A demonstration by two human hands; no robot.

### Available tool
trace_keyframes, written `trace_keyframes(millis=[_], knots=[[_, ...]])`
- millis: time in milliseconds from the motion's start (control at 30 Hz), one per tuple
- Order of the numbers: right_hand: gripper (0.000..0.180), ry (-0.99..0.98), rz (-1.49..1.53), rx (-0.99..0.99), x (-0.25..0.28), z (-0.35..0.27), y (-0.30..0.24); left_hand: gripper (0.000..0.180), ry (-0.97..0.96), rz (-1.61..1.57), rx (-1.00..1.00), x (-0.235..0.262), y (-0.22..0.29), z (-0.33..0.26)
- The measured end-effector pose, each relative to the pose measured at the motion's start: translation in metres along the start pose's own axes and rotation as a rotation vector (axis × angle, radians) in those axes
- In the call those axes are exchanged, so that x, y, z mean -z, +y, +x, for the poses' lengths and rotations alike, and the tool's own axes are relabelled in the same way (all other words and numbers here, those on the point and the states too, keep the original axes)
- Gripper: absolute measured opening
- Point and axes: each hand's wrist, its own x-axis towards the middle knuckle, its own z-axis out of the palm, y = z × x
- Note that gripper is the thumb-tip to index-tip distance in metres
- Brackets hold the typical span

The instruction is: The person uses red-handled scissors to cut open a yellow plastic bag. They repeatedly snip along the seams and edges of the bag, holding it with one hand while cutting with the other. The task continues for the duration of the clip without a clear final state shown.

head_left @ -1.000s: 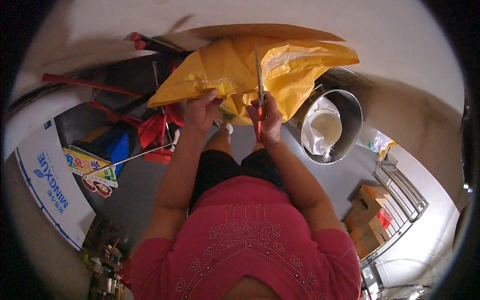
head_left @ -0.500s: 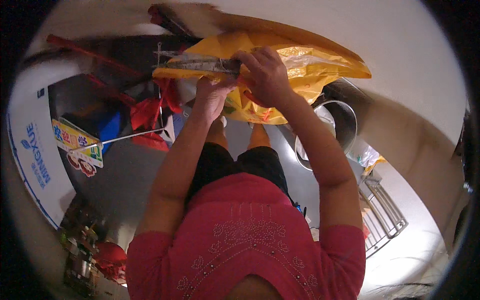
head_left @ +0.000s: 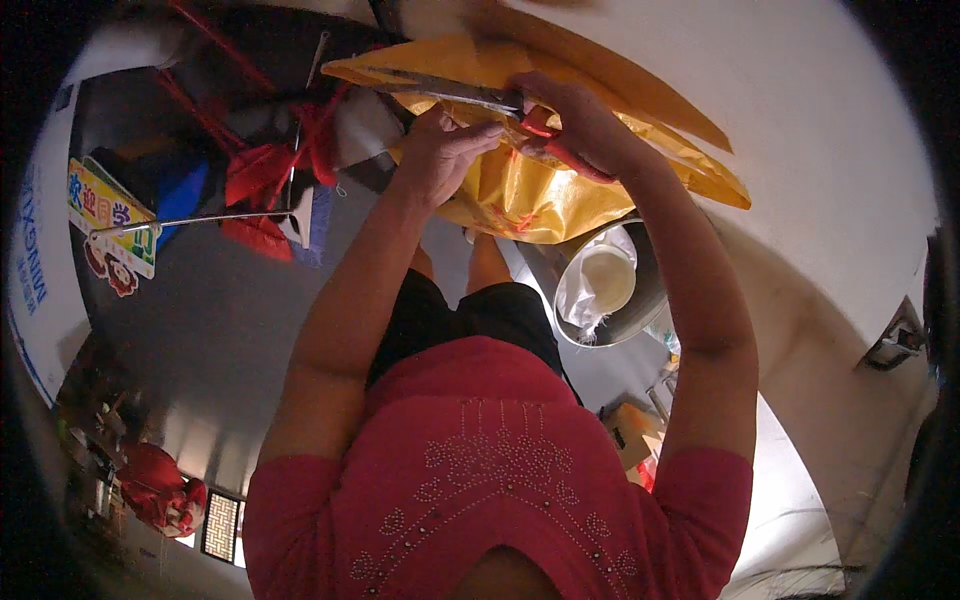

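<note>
A pair of scissors point(head_left: 465, 92) with red-orange handles is in my right hand point(head_left: 585, 120), its fingers wrapped round the handles. The dark blades point to the left, lying along a yellow plastic bag point(head_left: 530, 205). They look slightly apart, with part of the bag's upper layer behind them. My left hand point(head_left: 445, 160) is closed just below the blades, its fingers on the edge of the bag. Crumpled and shiny, the bag hangs in front of me and spreads to the right beyond my right wrist. What the left fingertips pinch is partly hidden.
A metal bin point(head_left: 650, 275) with a white liner stands below my right forearm. To the left are red dustpans point(head_left: 260, 185), a broom point(head_left: 315, 225) with bluish bristles and a colourful sign point(head_left: 110, 215). Right of me rises a pale wall point(head_left: 820, 150); a cardboard box point(head_left: 632, 435) sits by my right side.
The scissors and my right hand have shifted right, and the handles show more. My left hand has moved slightly right and up. The view has turned, showing more of the bin.
</note>
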Motion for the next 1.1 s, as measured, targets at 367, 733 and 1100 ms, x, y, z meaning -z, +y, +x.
trace_keyframes(millis=[367, 733, 1100], knots=[[0.039, 0.093, -0.094, -0.031, 0.021, 0.015, 0.010, 0.030, -0.013, 1.123, -0.319, 0.025, 0.001, -0.003], [0.036, -0.006, -0.335, -0.012, 0.001, 0.044, 0.008, 0.031, 0.164, 0.249, -0.045, 0.011, -0.011, 0.004], [0.026, 0.024, 0.224, -0.167, 0.021, 0.062, -0.027, 0.034, 0.260, 0.117, 0.048, 0.003, -0.010, 0.002]])
